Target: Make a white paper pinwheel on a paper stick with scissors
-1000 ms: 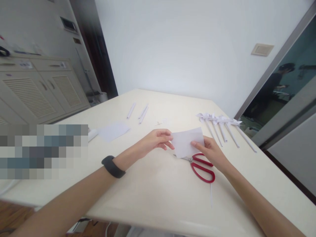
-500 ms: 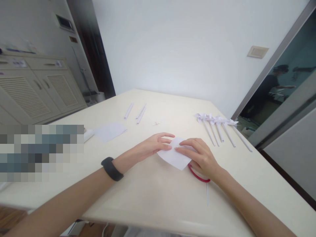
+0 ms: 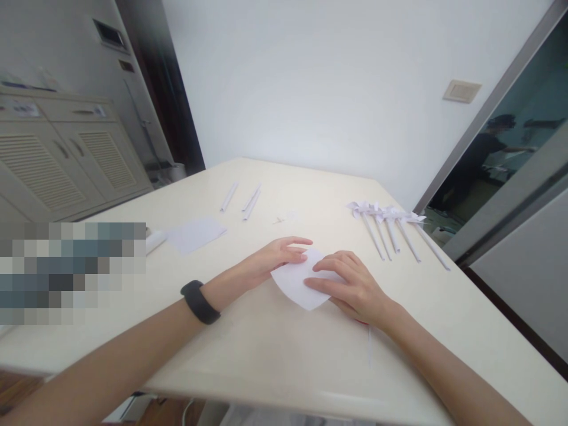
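Both hands have lowered the paper sheet (image 3: 296,284) onto the worktop (image 3: 275,355). Left hand (image 3: 277,257) pins its far-left edge with flat fingers; right hand (image 3: 350,288) presses open-palmed on its right side, nothing gripped. Sheet lies between and under both hands. Risk: uneven pressure skews the crease. Pinwheels (image 3: 390,228) stand beyond the right hand.
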{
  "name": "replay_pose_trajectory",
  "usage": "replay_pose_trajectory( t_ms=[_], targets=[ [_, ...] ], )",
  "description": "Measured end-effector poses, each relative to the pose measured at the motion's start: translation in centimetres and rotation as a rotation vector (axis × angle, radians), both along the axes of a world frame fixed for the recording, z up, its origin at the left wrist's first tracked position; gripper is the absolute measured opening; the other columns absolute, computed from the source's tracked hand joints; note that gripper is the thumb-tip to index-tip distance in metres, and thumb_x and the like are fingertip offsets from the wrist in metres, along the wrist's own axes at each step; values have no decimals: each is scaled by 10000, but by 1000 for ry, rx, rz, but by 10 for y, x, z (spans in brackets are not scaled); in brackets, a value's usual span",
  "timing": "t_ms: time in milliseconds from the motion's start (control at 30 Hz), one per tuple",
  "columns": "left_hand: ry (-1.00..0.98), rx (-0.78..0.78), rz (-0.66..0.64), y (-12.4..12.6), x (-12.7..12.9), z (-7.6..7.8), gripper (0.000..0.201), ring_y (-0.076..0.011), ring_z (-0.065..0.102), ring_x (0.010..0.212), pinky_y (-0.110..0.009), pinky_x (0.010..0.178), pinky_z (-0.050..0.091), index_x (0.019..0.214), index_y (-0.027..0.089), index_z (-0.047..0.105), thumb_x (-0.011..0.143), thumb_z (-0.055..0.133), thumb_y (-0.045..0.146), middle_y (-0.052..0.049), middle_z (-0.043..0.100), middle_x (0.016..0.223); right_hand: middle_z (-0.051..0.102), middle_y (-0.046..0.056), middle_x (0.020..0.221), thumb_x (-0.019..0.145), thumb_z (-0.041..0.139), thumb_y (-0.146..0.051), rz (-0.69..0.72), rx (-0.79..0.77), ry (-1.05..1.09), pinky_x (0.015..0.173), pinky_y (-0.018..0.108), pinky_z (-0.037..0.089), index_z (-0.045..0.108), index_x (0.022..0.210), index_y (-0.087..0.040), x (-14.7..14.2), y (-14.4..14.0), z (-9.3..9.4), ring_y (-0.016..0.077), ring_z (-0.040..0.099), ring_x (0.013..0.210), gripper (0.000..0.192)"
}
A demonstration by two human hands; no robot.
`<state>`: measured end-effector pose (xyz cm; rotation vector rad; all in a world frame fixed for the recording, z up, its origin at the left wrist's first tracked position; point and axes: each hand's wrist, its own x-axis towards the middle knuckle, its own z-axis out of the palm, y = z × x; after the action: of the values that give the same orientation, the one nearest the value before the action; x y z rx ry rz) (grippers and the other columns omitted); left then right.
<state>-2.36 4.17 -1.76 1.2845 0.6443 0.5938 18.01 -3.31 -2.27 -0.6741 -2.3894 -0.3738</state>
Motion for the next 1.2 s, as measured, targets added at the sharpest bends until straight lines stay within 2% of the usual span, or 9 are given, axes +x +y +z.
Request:
replay_pose_trajectory(
  t_ms=[200,333,467,567,767,967,1100,1200],
  targets=[
    [4,59,5,-1,0,1,379,-163,646,786,-245,653,475,1126,178,586,757,656,225,-70,697,981,602,67,930,901,496,-243,-24,-77,3,808,351,414,633,985,-222,-7,0,-5,184,509,851,163],
    [45,123,27,-4,3,3,333,-162,653,739,-243,644,471,1060,159,631,740,677,239,-65,718,913,558,66,889,909,486,-257,-145,-171,152,752,338,420,594,827,-191,-7,2,-4,174,494,817,151],
    [85,174,26,-10,8,5,312,-204,663,786,-282,674,482,1036,157,649,753,663,287,-71,724,894,512,68,872,907,477,-241,-263,-249,269,695,337,420,498,727,-188,-4,4,-2,185,472,813,189],
    [112,225,28,-13,10,7,298,-222,658,811,-289,681,477,1021,158,662,776,634,326,-70,722,888,496,58,878,892,505,-250,-301,-295,287,709,349,417,487,707,-195,-3,5,-2,191,467,827,194],
    [141,348,82,-10,8,7,249,-169,609,770,-251,689,433,980,153,685,834,555,308,-36,696,857,489,47,878,850,586,-285,-326,-367,253,754,374,398,552,723,-193,-4,6,-4,192,456,836,160],
    [177,456,90,-12,9,8,273,-163,578,768,-242,691,410,856,158,697,859,511,357,-13,671,805,482,44,900,847,592,-297,-361,-429,253,769,378,411,571,738,-193,-4,7,-5,193,457,869,152],
    [180,456,77,-14,9,7,242,-192,618,821,-261,717,446,905,166,679,830,552,358,-33,698,876,482,47,912,850,586,-300,-371,-456,261,756,369,429,555,716,-191,-4,6,-4,193,459,872,175],
    [182,432,66,-13,10,4,222,-197,647,789,-272,697,476,941,172,663,794,601,328,-40,713,852,484,48,909,849,587,-298,-370,-461,264,763,375,428,552,710,-190,-5,6,-4,194,460,871,179]
  ],
)
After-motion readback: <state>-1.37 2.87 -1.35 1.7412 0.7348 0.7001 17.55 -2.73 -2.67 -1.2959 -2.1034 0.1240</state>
